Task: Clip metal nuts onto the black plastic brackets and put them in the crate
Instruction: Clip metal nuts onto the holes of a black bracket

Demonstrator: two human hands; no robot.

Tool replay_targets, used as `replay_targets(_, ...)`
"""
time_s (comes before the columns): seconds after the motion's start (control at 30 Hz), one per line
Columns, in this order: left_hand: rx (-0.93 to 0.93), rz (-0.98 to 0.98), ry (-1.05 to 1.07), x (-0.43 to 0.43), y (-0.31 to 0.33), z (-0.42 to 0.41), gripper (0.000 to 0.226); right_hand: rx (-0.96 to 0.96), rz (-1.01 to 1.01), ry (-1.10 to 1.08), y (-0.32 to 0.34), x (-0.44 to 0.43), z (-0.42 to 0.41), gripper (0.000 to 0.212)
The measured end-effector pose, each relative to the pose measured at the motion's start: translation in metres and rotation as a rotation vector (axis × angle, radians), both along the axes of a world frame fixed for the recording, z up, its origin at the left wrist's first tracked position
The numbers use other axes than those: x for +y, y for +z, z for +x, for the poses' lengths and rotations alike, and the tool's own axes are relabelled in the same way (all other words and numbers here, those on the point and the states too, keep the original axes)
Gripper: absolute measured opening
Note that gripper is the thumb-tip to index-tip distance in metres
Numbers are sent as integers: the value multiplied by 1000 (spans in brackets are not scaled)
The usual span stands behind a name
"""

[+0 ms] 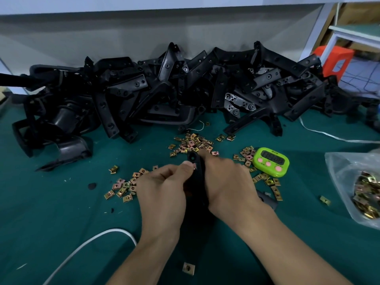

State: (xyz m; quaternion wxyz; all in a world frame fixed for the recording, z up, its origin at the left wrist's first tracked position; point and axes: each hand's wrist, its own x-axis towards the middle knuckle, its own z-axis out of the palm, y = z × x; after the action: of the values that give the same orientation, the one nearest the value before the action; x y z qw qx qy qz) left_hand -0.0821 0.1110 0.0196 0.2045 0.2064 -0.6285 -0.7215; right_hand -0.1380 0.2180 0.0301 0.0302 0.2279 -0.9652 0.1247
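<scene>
Between the hands, above the green table [61,210], a black bracket [199,175] is mostly hidden: the right hand [226,182] curls round it, the left hand [164,190] pinches a half-covered metal nut [194,166] against its edge.

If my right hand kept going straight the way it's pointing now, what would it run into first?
Probably the loose cluster of metal nuts just ahead of it. The right hand, gripping the black bracket, points away and slightly left; the heap of brackets lies farther behind.
</scene>
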Motion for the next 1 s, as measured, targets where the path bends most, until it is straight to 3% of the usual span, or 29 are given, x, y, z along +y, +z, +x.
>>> replay_targets(0.23, 48, -327, 1, -3, 3, 4, 23, -7, -32, 1, 0, 0, 6, 57)
replay_targets(0.43, 115, -474, -66, -7, 3, 3, 24, 9, -74, -58, 0, 5, -1, 47)
replay_targets(0.53, 21, -557, -30, -21, 0, -3, 22, 42, -106, -136, -1, 16, -9, 50)
replay_targets(0.67, -156, -729, -61, -39, -7, -6, 39, 84, -75, -224, -4, 29, -20, 48)
replay_targets(0.8, -147, -1073, -104, -36, -7, -6, 19, 69, -86, -240, -6, 31, -26, 48)
replay_targets(0.9, -158, -1082, -122, -37, -4, -7, 13, 62, -103, -235, -8, 32, -26, 47)
replay_targets(1.0, -191, -944, -101, -38, -3, -7, 13, 48, -143, -253, -6, 34, -27, 46)
